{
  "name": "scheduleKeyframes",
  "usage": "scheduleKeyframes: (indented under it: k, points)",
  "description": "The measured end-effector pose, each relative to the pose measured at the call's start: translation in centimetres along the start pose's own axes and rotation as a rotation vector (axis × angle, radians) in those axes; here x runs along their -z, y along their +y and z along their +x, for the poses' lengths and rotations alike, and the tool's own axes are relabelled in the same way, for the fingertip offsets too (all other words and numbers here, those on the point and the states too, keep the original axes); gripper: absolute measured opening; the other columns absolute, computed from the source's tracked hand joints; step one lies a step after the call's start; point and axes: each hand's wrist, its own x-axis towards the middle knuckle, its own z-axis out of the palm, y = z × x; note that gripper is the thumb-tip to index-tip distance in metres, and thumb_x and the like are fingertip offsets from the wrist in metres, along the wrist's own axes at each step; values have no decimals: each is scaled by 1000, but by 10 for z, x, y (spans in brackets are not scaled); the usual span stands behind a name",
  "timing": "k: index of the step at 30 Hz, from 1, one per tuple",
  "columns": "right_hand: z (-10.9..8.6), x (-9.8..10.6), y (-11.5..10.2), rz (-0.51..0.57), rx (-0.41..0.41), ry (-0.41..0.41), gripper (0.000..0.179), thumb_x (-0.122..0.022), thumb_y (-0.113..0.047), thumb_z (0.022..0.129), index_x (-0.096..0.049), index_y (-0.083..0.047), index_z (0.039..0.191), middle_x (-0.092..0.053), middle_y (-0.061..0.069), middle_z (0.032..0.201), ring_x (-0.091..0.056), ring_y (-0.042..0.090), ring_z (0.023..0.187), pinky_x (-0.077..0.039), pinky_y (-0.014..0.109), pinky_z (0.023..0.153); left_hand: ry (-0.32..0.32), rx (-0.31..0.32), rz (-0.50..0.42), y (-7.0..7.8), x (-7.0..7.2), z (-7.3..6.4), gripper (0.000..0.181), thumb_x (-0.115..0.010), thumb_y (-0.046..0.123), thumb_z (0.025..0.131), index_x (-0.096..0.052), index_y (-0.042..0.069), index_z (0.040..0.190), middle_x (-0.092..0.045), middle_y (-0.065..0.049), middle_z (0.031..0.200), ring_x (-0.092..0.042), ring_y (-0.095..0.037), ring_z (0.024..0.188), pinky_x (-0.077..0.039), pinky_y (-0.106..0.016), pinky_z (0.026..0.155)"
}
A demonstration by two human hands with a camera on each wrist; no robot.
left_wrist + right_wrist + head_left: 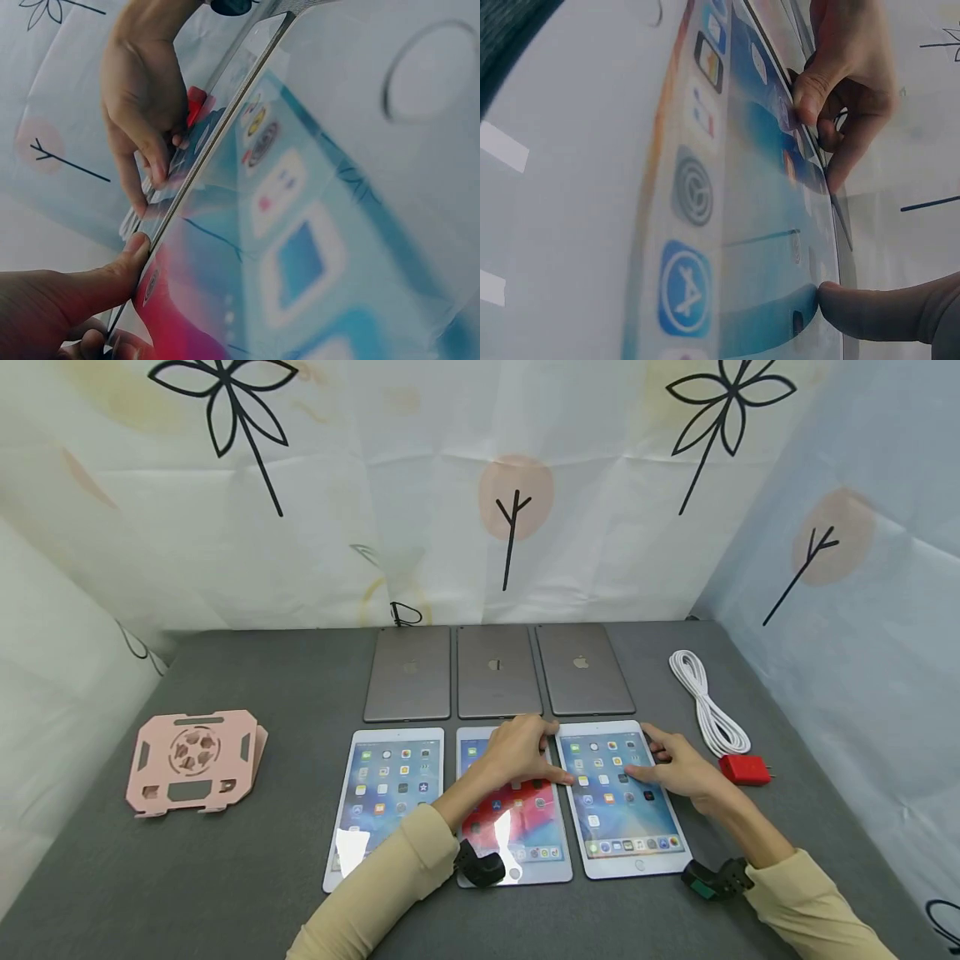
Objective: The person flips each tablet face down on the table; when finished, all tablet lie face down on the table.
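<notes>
Three white-framed tablets lie in a row with lit screens. Both hands hold the right tablet point(615, 814) by its upper part. My left hand point(521, 752) has a finger at its top left corner and the thumb on its left edge, with the forearm crossing above the middle tablet point(543, 831). On the other side, my right hand point(678, 768) grips the right edge, its thumb point(877, 311) on the screen. Their other fingers are partly hidden in the head view. The left tablet point(390, 785) lies beyond the left forearm, untouched.
Behind the tablets lie three slim grey devices point(495, 672) with apple logos. A coiled white cable point(708, 706) and a red charger plug point(745, 769) are at the right. A pink folding stand point(197, 758) sits far left on the grey table point(225, 877). Printed curtains surround the table.
</notes>
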Motion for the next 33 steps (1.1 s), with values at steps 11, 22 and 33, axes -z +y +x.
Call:
scheduleKeyframes:
  k: [11, 22, 33]
  points:
    - [-5, 16, -4, 91, -44, -115, 92, -68, -13, 97, -6, -1, 164, -58, 27, 128, -63, 22, 100, -48, 35, 88, -1, -21, -35, 0, 1, 1, 68, -93, 53, 68, -75, 11, 119, -57, 4, 79, -44, -5, 62, -32, -18, 53]
    - [-20, 37, -20, 153, 44, -175, 94, -66, -13, 98, 0, -7, 165, -44, 30, 137, -68, 11, 96, -54, 29, 82, 11, -86, -61, 6, 0, 5, 51, -96, 45, 66, -62, 10, 81, -49, 2, 76, -42, -9, 68, -36, -21, 59]
    - [-34, 50, -35, 187, 106, -176, 84, -58, -16, 103, -2, -13, 166, -40, 31, 143, -69, 12, 102, -55, 32, 85, 15, -99, 4, 21, -8, 5, 50, -91, 51, 72, -70, 14, 97, -63, -1, 89, -46, -11, 81, -35, -22, 66]
